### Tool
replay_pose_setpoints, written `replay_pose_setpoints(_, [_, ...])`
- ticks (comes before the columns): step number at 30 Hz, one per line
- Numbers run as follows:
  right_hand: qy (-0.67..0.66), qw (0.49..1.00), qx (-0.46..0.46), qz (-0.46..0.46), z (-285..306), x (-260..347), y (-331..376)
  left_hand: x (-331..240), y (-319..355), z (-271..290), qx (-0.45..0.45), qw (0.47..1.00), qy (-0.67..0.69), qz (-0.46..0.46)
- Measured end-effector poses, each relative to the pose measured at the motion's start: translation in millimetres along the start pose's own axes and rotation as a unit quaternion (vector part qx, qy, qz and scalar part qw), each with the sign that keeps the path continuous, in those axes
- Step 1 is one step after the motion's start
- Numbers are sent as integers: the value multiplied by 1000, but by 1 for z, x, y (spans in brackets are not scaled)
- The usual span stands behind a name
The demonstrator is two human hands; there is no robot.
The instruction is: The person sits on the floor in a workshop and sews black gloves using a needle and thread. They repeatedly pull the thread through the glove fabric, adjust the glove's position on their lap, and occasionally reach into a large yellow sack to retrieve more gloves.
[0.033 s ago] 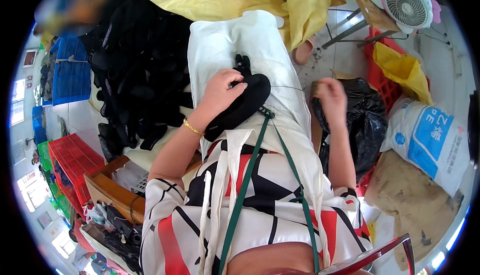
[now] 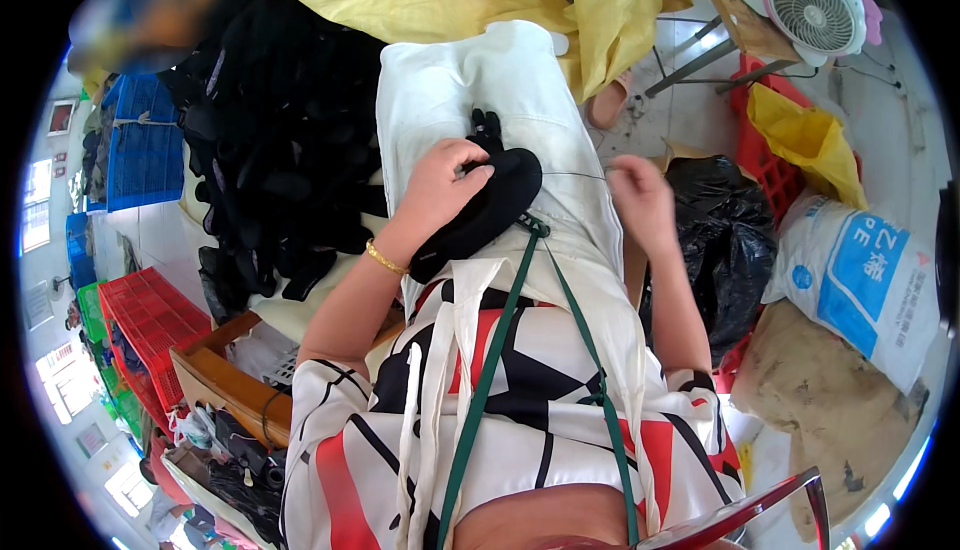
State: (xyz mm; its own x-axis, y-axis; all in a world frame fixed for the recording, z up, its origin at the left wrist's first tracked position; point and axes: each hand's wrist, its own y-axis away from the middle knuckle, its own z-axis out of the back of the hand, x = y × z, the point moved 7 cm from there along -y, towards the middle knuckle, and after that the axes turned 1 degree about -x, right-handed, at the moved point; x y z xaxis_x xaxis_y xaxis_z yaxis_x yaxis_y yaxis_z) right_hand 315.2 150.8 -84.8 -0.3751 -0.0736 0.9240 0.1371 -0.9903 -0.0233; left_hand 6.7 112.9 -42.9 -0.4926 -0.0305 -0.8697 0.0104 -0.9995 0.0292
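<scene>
A soft black fabric piece [image 2: 510, 185] with a rounded end lies across the white apron [image 2: 520, 60] on my lap. My left hand [image 2: 445, 185] has its thumb and fingers pinched on it; whether it is a sock or another item I cannot tell. Narrow black tips [image 2: 486, 128] stick out beyond those fingers. From the piece a thin dark thread [image 2: 575, 173] runs right to my right hand [image 2: 642, 195]. This hand is closed, slightly blurred, at the apron's right edge; any needle in it is too small to make out. A green lanyard [image 2: 490, 360] hangs over my chest.
Many black pieces [image 2: 280, 130] are heaped on the left. A wooden drawer [image 2: 225, 370] and red crate [image 2: 155, 325] stand nearer. On the right are a black plastic bag [image 2: 720, 240], a white-and-blue sack [image 2: 850, 280] and a fan [image 2: 815, 12] on a stool.
My right hand has moved a little left, from over the black bag toward the apron's edge. The left hand and the black piece have stayed in place.
</scene>
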Motion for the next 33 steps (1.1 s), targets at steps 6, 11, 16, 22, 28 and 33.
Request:
replay_pose_setpoints(6, [194, 949, 139, 207, -74, 71, 5, -20, 23, 3, -16, 997, 41, 71])
replay_pose_setpoints(11, [104, 947, 169, 251, -78, 116, 36, -24, 24, -33, 127, 980, 8, 154])
replay_pose_setpoints(16, [11, 976, 155, 156, -68, 111, 29, -5, 26, -37, 114, 942, 198, 245])
replay_pose_setpoints(22, [25, 975, 202, 94, -84, 97, 12, 6, 33, -35, 117, 833, 437, 317])
replay_pose_setpoints(28, [192, 939, 126, 255, -106, 117, -4, -4, 26, -17, 121, 986, 29, 115])
replay_pose_setpoints(33, [222, 921, 157, 280, -116, 111, -6, 8, 21, -13, 71, 968, 141, 195])
